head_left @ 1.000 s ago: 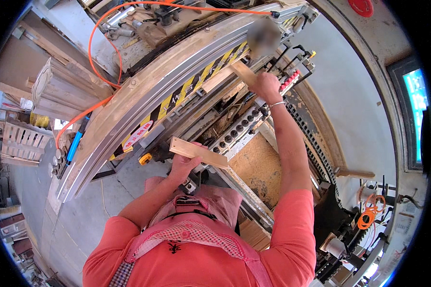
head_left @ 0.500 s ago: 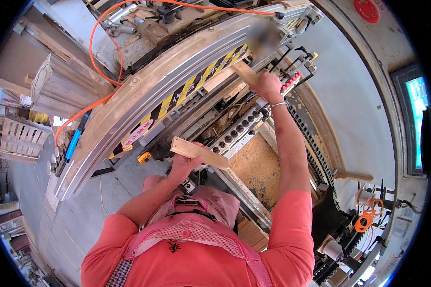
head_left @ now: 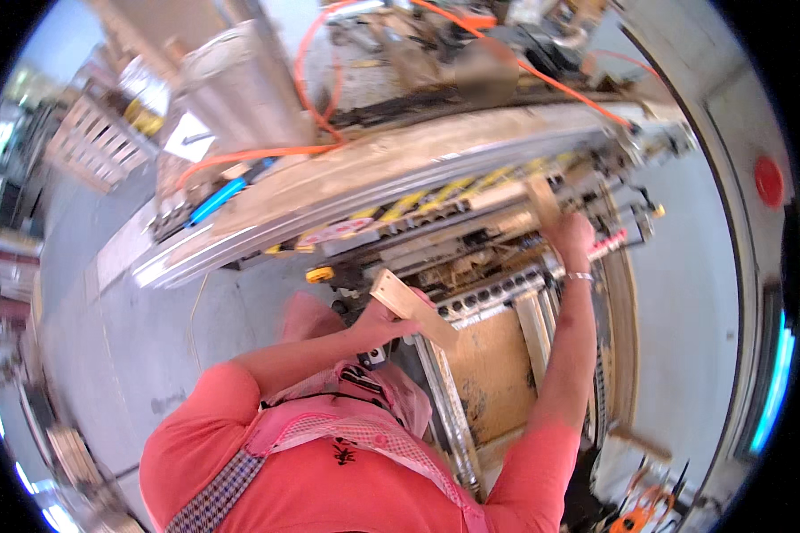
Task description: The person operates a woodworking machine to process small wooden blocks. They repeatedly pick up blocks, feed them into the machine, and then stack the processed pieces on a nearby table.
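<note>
A short, flat wooden block (head_left: pixel 418 311) with small holes near one end is gripped in my left hand (head_left: pixel 384 325), above the near side of the machine. My right hand (head_left: pixel 571 236) reaches farther out and closes round the near end of a second wooden piece (head_left: pixel 541 199). That piece's far end lies over the machine's rail area, but blur hides whether it touches. Beneath both hands runs a machine bed with a row of dark round holes or cups (head_left: pixel 496 291). A bracelet circles my right wrist.
Behind the machine's striped guard (head_left: pixel 436 197) lies a long wooden beam (head_left: pixel 400 160). An orange hose (head_left: pixel 267 153) crosses it, near a blue tool handle (head_left: pixel 216 202). A sawdust-covered panel (head_left: pixel 489 373) sits below. A red button (head_left: pixel 767 182) and a lit screen (head_left: pixel 773 391) are at right.
My view has turned, so the machine and surroundings sit differently and look blurred. Both hands appear farther right and lower in the picture, still holding their wooden pieces.
</note>
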The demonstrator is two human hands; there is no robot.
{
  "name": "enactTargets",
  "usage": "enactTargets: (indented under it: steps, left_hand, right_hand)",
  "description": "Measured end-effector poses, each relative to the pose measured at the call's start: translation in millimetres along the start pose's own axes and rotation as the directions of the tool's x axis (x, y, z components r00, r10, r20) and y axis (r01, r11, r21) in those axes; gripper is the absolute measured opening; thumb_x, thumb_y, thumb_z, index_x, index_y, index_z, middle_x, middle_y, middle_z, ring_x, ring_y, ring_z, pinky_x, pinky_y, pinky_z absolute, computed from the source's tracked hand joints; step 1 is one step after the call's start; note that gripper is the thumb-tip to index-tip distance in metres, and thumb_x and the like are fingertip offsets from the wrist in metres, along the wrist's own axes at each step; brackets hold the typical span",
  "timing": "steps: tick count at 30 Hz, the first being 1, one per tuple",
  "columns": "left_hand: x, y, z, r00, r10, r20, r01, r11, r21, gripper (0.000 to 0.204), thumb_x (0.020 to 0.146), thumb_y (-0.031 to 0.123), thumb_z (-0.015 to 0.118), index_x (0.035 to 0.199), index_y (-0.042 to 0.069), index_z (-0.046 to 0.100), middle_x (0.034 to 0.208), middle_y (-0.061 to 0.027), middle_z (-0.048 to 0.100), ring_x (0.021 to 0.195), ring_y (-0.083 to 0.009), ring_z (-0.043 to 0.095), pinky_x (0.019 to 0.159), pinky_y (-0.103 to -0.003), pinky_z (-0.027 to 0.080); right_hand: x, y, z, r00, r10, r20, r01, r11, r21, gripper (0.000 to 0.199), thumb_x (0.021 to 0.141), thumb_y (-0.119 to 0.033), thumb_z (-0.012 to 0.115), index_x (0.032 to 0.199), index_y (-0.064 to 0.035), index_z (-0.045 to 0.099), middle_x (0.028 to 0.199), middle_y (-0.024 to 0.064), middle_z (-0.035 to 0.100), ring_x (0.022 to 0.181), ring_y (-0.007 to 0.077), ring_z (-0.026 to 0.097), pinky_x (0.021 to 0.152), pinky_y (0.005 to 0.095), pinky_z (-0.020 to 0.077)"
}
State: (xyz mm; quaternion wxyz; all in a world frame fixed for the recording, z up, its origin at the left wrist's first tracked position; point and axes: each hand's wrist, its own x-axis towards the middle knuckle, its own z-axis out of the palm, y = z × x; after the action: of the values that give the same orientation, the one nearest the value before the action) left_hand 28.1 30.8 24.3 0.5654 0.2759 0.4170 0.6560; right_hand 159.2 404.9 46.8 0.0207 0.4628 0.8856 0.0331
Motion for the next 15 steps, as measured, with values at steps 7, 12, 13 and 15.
enactTargets:
  steps: [7, 12, 13, 15]
  left_hand:
    - [-52, 14, -13, 0.985, 0.060, -0.164, -0.068, 0.997, -0.047, 0.049, 0.085, 0.010, 0.063, 0.127, 0.005, 0.040, 0.123, -0.0109, 0.055, 0.112, -0.0189, 0.053, 0.092, -0.033, 0.044]
    - [-98, 47, -28, 0.911, -0.120, -0.394, 0.113, 0.993, -0.041, 0.043, 0.090, 0.012, 0.056, 0.130, 0.007, 0.039, 0.126, -0.0098, 0.053, 0.106, -0.0176, 0.056, 0.079, -0.029, 0.050]
    - [-110, 49, -34, 0.886, -0.162, -0.434, 0.125, 0.986, -0.112, 0.039, 0.092, 0.012, 0.052, 0.128, 0.006, 0.040, 0.121, -0.0081, 0.056, 0.104, -0.0178, 0.057, 0.080, -0.029, 0.050]
    - [-129, 58, -41, 0.797, -0.126, -0.591, 0.016, 0.982, -0.188, 0.035, 0.092, 0.011, 0.052, 0.125, 0.006, 0.044, 0.116, -0.0075, 0.057, 0.101, -0.0181, 0.058, 0.081, -0.030, 0.050]
  right_hand:
    - [-4, -4, -7, 1.000, 0.006, -0.021, -0.005, 0.999, 0.053, 0.042, 0.059, -0.043, 0.070, 0.074, -0.0041, 0.070, 0.074, 0.0185, 0.066, 0.072, 0.0340, 0.066, 0.066, 0.0416, 0.0532]
    - [-1, -1, -3, 0.998, 0.018, -0.058, -0.017, 1.000, 0.019, 0.043, 0.061, -0.043, 0.071, 0.076, -0.0034, 0.070, 0.076, 0.0202, 0.066, 0.075, 0.0354, 0.066, 0.068, 0.0421, 0.0529]
    - [-3, -11, -11, 0.999, -0.009, -0.047, 0.009, 1.000, 0.000, 0.041, 0.060, -0.041, 0.070, 0.076, -0.0032, 0.070, 0.075, 0.0212, 0.065, 0.076, 0.0358, 0.065, 0.068, 0.0425, 0.0525]
    - [2, -2, -5, 1.000, -0.004, -0.022, 0.003, 0.999, -0.037, 0.045, 0.059, -0.045, 0.071, 0.075, -0.0035, 0.070, 0.075, 0.0212, 0.065, 0.076, 0.0355, 0.066, 0.067, 0.0429, 0.0524]
